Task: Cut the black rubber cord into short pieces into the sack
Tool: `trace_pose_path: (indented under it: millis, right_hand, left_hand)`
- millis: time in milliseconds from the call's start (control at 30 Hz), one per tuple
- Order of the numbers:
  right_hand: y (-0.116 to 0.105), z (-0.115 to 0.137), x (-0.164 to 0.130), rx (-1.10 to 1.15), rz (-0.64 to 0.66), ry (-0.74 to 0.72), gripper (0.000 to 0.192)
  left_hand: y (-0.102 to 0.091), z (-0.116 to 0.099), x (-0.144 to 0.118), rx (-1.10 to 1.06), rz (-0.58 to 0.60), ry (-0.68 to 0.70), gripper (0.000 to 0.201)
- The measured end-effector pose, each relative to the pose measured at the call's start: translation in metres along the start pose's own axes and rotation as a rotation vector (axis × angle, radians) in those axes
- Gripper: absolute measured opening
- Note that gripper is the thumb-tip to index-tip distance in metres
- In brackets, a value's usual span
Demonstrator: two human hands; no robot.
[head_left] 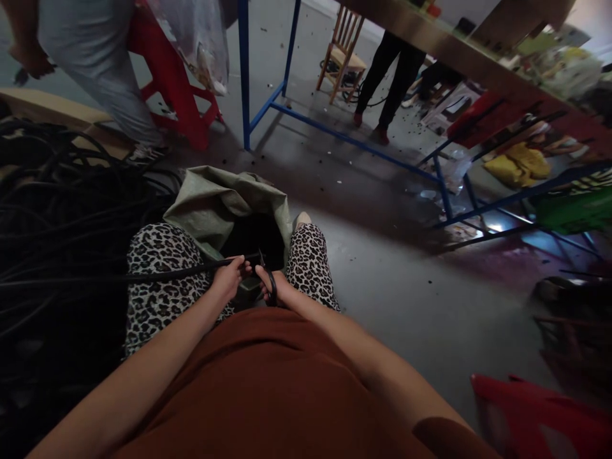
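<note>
My left hand [230, 278] is closed around a long black rubber strip [157, 276], which runs in from the left across my knee. The strip's free end points right, over the mouth of a grey-green woven sack [210, 194] standing between my knees. Scissors [271, 288] with dark handles are gripped in my right hand [268, 280], their blades pointing up beside the strip's end. Whether the blades touch the strip, I cannot tell. The sack's inside looks dark, and its contents do not show clearly.
A large heap of black strips [57, 210] lies at my left, by a cardboard box [57, 108]. A person in grey trousers [90, 57] stands near a red stool [167, 83]. Ahead is a blue-framed table [335, 134]; a red stool [530, 414] sits at lower right.
</note>
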State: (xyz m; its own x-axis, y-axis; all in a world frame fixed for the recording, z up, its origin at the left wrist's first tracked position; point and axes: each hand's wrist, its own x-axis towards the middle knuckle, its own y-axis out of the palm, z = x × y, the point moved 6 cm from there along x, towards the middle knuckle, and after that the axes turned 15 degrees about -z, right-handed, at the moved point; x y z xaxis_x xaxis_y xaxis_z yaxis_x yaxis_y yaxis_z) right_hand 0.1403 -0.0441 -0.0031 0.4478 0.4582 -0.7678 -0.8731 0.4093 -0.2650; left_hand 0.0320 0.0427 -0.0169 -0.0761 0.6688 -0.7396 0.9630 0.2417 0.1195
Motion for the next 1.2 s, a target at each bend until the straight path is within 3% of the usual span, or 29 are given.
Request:
trace_pose_path:
  millis: [400, 633, 967, 1200]
  right_hand:
    - [-0.004, -0.003, 0.001, -0.024, -0.039, 0.02, 0.045]
    - [-0.002, -0.009, -0.006, 0.038, 0.09, 0.099, 0.052]
    - [0.0, -0.004, -0.007, -0.01, 0.07, -0.001, 0.047]
    - [0.0, -0.005, -0.004, 0.037, 0.066, -0.002, 0.047]
  left_hand:
    - [-0.002, 0.0, -0.003, 0.033, -0.073, -0.03, 0.007]
    - [-0.001, -0.006, 0.0, -0.009, -0.043, -0.005, 0.011]
    - [0.004, -0.001, -0.001, 0.037, 0.084, 0.004, 0.021]
    - [-0.001, -0.011, -0.008, -0.049, 0.018, 0.101, 0.022]
